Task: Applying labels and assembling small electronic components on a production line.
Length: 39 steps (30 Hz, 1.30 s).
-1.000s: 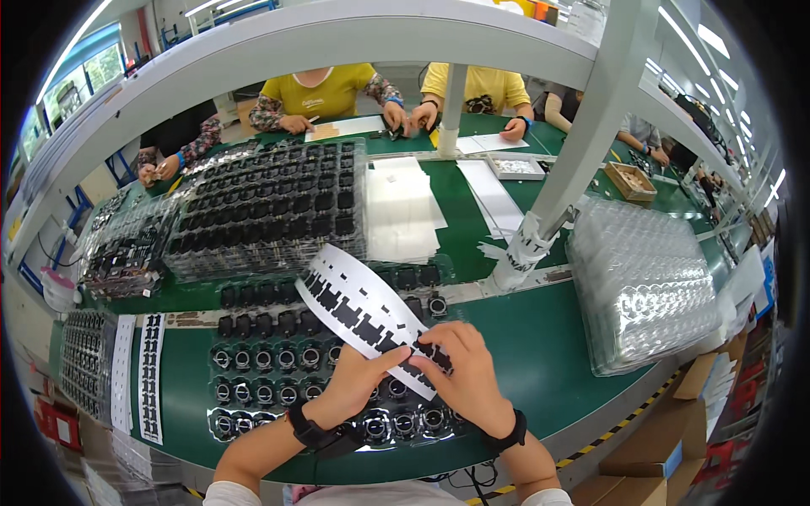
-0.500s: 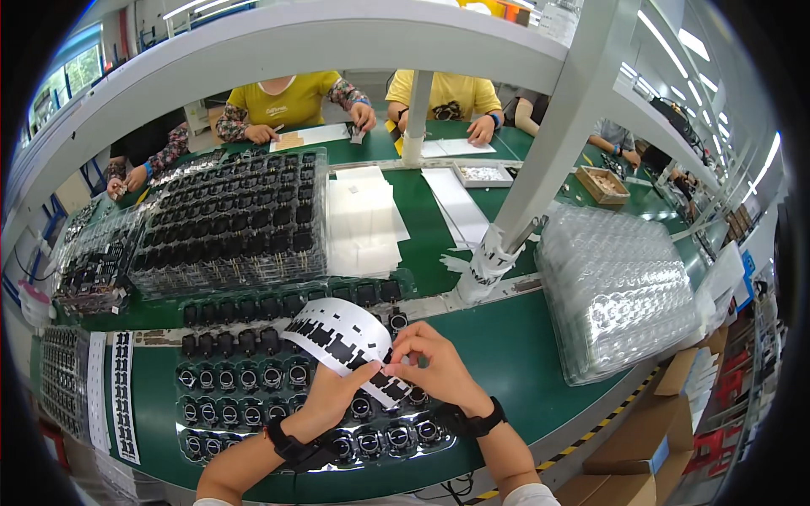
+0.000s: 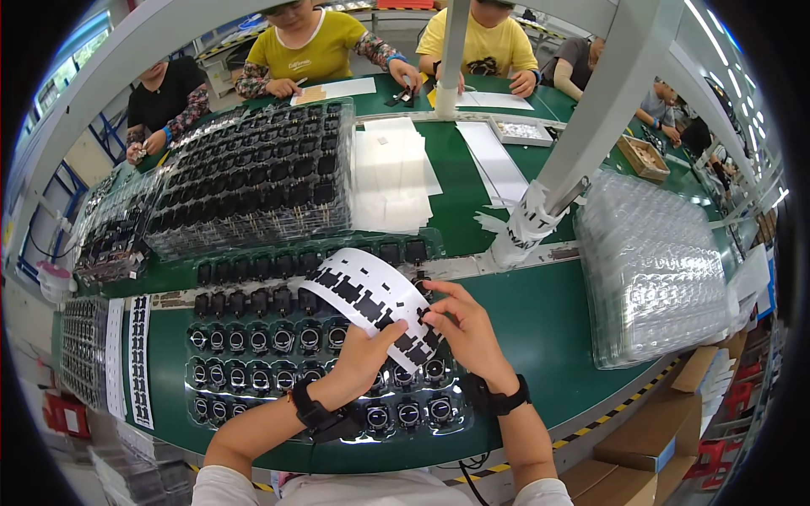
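Observation:
A white strip sheet [image 3: 364,293] with black die-cut stickers arches in my left hand [image 3: 364,358], which pinches its lower part between thumb and fingers. My right hand [image 3: 471,331] is at the sheet's right edge, thumb and index finger drawn together. A small dark bit shows by those fingertips, too small to tell whether it is a sticker. Beneath both hands lies a clear plastic tray [image 3: 253,419] holding rows of black parts, the nearer rows with round, ring-like faces [image 3: 283,340]. My forearms and the sheet hide part of the tray. Both wrists wear black bands.
Stacked trays of black parts [image 3: 253,177] stand at the far left, beside white paper sheets [image 3: 390,173]. A taped white post [image 3: 527,223] rises behind my right hand. Clear empty trays [image 3: 654,270] are piled at the right. More sticker strips [image 3: 139,363] lie left. Co-workers sit opposite.
The view has tilted, so the whole bench sits differently in the picture. My right fingertips have shifted slightly away from my left thumb, up along the sheet's right edge. My left hand keeps its hold.

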Each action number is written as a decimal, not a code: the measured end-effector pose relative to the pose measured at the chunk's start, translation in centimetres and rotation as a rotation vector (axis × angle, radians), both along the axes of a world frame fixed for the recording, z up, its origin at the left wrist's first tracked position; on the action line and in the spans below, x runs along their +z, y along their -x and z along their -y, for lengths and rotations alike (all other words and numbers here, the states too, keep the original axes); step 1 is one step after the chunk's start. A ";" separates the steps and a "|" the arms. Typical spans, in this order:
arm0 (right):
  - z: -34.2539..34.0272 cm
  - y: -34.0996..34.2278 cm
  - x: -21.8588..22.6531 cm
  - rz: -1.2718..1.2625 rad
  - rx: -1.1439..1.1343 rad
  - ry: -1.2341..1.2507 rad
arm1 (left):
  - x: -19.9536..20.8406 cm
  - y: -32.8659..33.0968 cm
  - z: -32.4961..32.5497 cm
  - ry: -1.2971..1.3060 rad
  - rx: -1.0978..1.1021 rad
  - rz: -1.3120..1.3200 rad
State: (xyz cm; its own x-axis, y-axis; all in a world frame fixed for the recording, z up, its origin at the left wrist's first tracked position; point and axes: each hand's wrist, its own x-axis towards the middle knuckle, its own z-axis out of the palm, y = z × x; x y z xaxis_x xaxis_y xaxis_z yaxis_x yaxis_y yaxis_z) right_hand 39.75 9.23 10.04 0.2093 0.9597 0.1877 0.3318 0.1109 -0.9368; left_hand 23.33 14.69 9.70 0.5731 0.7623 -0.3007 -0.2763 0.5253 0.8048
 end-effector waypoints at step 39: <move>-1.9 -5.3 -4.5 -0.980 -0.061 -0.015 | 9.3 -6.6 -8.5 -1.494 -0.485 -0.931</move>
State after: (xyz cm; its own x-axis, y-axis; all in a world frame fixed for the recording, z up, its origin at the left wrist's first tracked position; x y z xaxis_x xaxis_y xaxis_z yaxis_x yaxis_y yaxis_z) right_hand 45.07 11.14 5.57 0.3280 0.9410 -0.0838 -0.5860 0.1331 -0.7993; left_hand 29.89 23.21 19.03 0.8634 0.4974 0.0845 0.4260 -0.8084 0.4063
